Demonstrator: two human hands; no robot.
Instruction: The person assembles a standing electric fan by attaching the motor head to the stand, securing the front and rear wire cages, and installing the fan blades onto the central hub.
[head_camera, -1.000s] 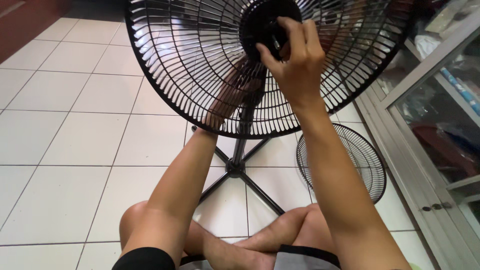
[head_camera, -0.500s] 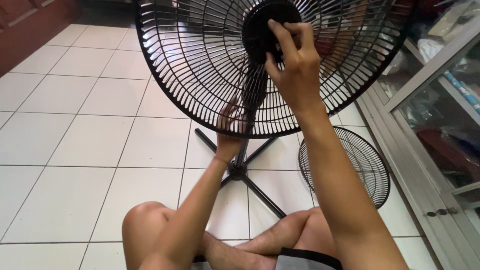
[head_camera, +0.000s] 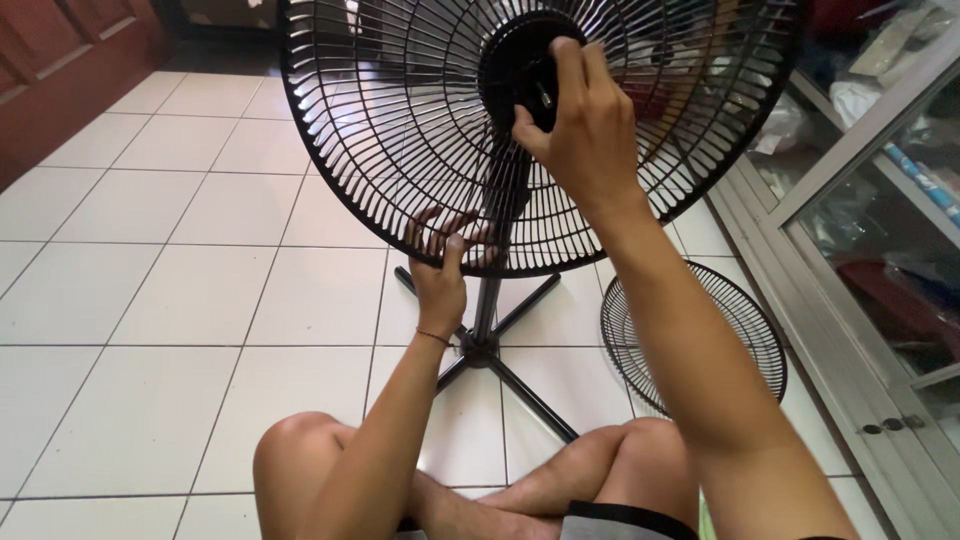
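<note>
Left hand (head_camera: 440, 275) has dropped from behind the rear fan guard (head_camera: 400, 150) to clamp its lower rim, steadying it while right hand (head_camera: 585, 125) fingers pinch the black hub (head_camera: 515, 65).

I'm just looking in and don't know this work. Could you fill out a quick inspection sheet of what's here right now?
Surface: white tiled floor; the person sits cross-legged on it.
Job's things: black standing fan, its rear grille mounted upright on a pole with a cross-shaped base; black centre hub.
Clutter: a second round grille beside the base, propped at a tilt.
Grippers: left hand grips the grille's lower rim; right hand has fingers on the centre hub.
Cables: nothing seen.
Surroundings: glass-fronted cabinet on the right, brown wooden door at upper left.
</note>
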